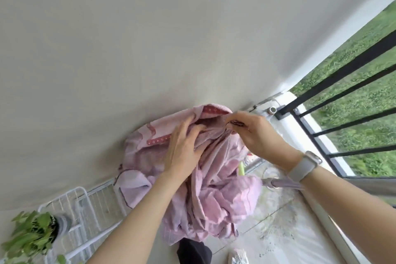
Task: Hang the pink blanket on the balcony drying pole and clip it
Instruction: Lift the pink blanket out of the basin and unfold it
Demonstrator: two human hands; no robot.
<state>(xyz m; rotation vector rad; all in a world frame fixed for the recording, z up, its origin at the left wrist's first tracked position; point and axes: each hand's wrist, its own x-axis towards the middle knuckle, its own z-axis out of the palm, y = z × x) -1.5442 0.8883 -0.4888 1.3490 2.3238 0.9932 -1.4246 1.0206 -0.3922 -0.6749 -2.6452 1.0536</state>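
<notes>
The pink blanket [214, 195] hangs bunched in front of me, its dark red dotted border showing near the top. My left hand [184, 148] lies on the bunched cloth with fingers curled into the folds. My right hand [255, 133], with a watch on its wrist, pinches a small dark clip [236, 123] at the blanket's top edge. The drying pole is hidden under the cloth.
A white wire drying rack [85, 206] stands at the lower left beside a potted green plant [32, 233]. A black balcony railing [342, 96] runs along the right, with grass beyond. A plain grey wall [150, 38] fills the upper view. A pale lilac umbrella [280, 184] lies below my right wrist.
</notes>
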